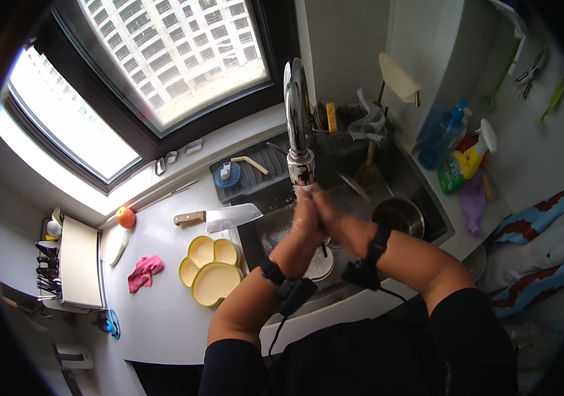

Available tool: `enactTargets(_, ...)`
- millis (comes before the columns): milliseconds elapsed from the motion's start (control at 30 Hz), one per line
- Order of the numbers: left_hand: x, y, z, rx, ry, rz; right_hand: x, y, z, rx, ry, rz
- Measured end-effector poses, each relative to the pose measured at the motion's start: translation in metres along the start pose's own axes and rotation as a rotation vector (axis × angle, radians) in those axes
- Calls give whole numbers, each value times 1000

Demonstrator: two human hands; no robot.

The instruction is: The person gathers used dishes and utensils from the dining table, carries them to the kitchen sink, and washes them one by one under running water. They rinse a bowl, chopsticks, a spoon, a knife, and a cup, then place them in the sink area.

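Observation:
Palm against palm, my left hand [305, 219] and my right hand [331, 216] meet under the chrome faucet [299, 157]. Their fingers stretch up toward its spout, a little smeared by motion, and water wets the fingertips. I see nothing held between them, though the inner palms are hidden. Below lies the dark sink [270, 226] with wet, foamy spots. A white round dish [321, 265] sits in it under my wrists, partly covered. Farther right in the sink stands a metal pot [398, 218].
A knife [232, 216] lies at the sink's left edge, blade toward the basin. Beside it are a yellow divided plate [216, 285], a pink cloth [144, 274] and a red-orange fruit [125, 217]. Spray bottle [463, 162] and blue bottle [441, 142] stand right.

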State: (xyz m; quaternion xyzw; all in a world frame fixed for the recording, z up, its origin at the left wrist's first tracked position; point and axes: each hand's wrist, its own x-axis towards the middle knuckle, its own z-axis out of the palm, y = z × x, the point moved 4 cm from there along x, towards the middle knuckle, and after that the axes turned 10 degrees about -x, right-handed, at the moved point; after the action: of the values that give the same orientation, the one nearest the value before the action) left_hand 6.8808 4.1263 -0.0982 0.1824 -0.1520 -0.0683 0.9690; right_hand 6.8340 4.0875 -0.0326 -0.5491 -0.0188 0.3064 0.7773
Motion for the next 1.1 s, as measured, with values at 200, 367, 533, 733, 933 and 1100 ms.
enactTargets(200,-7,22,22,382,542,-3,-10,6,0,-3,124,-172)
enactTargets(367,-26,-8,49,178,678,-158,-12,-18,-17,97,87,-28)
enactTargets(533,-29,-2,9,226,699,-90,-13,-9,-1,113,74,-110)
enactTargets(733,-14,35,19,121,404,-67,-16,9,9,-37,80,-103)
enactTargets(933,-13,-1,53,237,594,-189,-16,-15,-18,-8,143,41)
enactTargets(1100,-20,1,17,330,527,-135,-2,10,-21,14,221,42)
